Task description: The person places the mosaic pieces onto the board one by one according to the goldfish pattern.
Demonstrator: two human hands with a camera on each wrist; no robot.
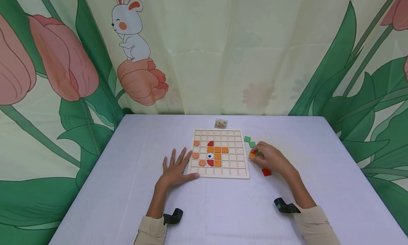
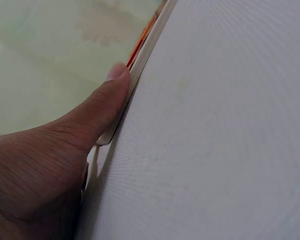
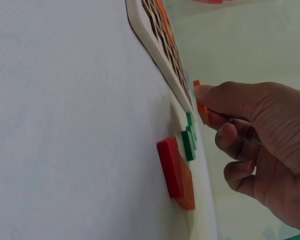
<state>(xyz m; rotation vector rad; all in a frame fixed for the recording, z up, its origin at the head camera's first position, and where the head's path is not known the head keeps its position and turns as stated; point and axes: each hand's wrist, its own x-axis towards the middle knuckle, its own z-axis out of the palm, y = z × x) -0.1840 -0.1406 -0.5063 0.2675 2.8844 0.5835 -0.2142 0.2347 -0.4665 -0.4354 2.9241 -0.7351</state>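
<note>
Right hand pinches orange tile, right of frame center, near grid board at lower center. Left hand spread, thumb touching board's lower-left corner. Green tiles upper-left of right hand; red tile below, on white counter.

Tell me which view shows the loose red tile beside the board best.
The right wrist view: the red tile is large and unobstructed, its thickness visible, with an orange tile partly behind it. The head view shows it small; the left wrist view misses it.
</note>
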